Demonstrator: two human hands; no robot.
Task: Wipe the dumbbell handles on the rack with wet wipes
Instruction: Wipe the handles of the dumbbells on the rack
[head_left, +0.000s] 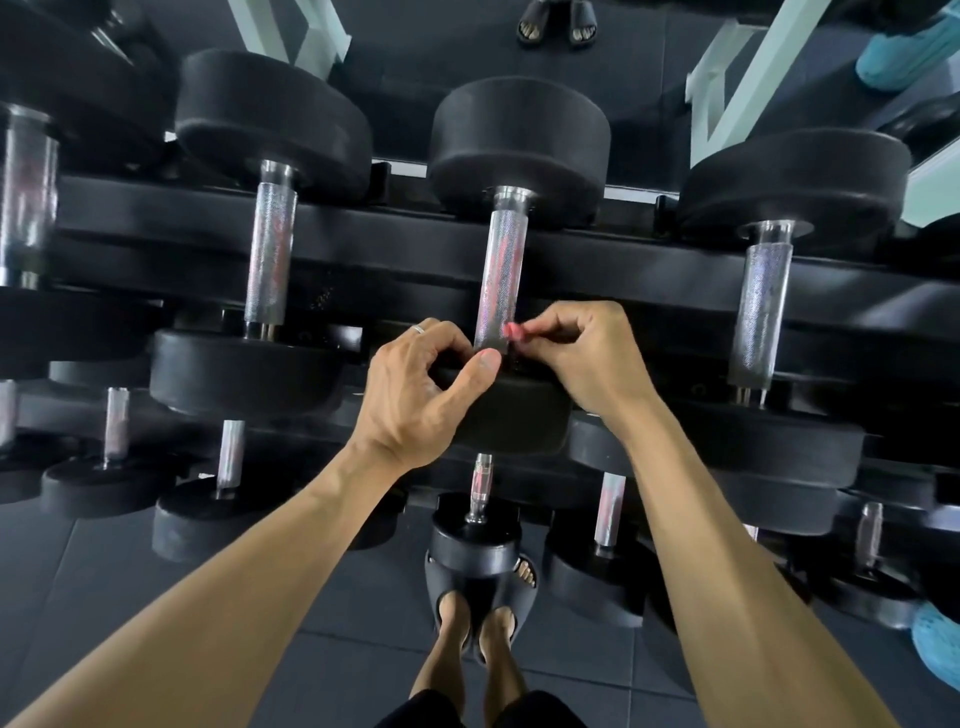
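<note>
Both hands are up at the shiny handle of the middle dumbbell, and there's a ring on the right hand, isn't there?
Almost. Both hands are at the near end of the middle dumbbell handle, but the ring is on the left hand, not the right hand. The head view shows the silver band on a left finger; no ring shows on the right fingers.

You are facing the rack (597, 270), its dumbbells lying side by side in tiers. Your left hand (415, 395) and right hand (582, 353) are meeting at the near end of the middle handle (501, 270), above your feet (478, 623).
</note>
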